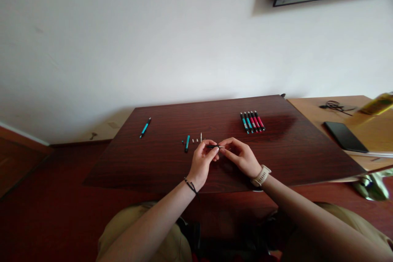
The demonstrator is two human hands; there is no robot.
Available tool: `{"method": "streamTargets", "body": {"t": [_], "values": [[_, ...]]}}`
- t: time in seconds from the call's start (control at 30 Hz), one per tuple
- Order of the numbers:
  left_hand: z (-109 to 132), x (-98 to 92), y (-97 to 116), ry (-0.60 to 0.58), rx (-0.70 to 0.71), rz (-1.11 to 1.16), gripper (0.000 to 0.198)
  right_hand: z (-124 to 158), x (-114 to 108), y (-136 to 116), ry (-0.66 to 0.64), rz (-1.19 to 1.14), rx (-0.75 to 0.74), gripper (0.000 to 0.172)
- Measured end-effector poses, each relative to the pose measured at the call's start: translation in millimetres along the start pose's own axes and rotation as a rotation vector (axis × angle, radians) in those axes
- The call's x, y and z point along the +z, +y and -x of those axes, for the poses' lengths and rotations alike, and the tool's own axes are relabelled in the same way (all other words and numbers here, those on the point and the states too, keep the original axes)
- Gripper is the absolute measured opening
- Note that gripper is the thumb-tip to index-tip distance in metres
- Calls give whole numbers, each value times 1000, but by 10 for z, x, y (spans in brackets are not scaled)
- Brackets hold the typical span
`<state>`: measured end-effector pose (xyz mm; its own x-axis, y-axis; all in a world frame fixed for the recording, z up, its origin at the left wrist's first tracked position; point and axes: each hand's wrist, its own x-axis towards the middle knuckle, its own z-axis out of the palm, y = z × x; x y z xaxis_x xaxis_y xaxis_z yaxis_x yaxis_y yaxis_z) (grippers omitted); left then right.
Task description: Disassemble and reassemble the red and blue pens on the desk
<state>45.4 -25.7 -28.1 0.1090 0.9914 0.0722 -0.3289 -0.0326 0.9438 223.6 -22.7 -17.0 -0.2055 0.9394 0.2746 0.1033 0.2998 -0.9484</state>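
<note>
My left hand [203, 160] pinches a slim black pen part [211, 146] above the dark wooden table. The fingertips of my right hand [241, 156] close on the light, thin end of the same part, where the two hands meet. Just left of my hands lie a teal pen barrel [187, 143] with a black end, a thin white piece [201, 136], a small white piece [193, 140] and a tiny dark teal piece [182, 142]. My fingers partly hide what they hold.
Several teal and pink pens [252, 122] lie in a row at the back right. One teal pen [145, 127] lies far left. A lighter table [325, 110] adjoins on the right, bearing a black phone [345, 136], a cable [335, 106] and a yellow item [377, 104].
</note>
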Motion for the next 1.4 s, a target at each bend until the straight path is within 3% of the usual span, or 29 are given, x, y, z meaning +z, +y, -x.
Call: {"method": "streamTargets", "body": {"t": [0.37,0.57,0.87,1.4], "values": [[-4,10,19,-15,-8,-17,29,6,-4,-38,3,27,24,25],[35,51,103,-77,-2,-115,24,13,-19,-107,-59,50,57,31],[58,47,123,-81,0,-157,28,6,-53,-81,-101,110,79,39],[64,64,131,-178,-57,-179,31,-31,-44,-35,91,-19,67,36]]}}
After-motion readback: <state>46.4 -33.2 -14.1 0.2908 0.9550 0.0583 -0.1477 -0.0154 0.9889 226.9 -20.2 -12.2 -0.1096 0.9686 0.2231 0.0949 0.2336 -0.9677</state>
